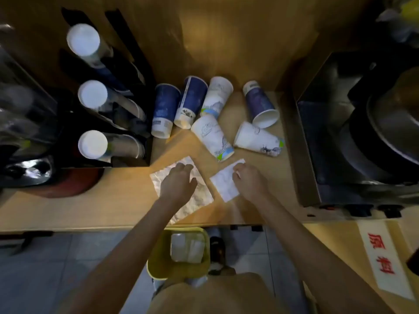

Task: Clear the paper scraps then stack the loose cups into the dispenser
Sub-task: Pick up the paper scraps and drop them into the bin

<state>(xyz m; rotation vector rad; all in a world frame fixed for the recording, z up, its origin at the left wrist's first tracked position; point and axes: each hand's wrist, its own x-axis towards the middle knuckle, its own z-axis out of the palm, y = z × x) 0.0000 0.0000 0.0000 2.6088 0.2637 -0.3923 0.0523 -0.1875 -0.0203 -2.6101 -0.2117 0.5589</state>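
Gather both scraps fully: left hand (179, 184) flat, fingers released on crumpled paper (199, 198); right hand (248, 181) pinching receipt (223, 183); drop into yellow bin (156, 259) below.

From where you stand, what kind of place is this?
Probably a drink shop counter. A black cup dispenser holds stacked paper cups, loose printed cups lie on the wooden counter, and a steel machine stands at the right.
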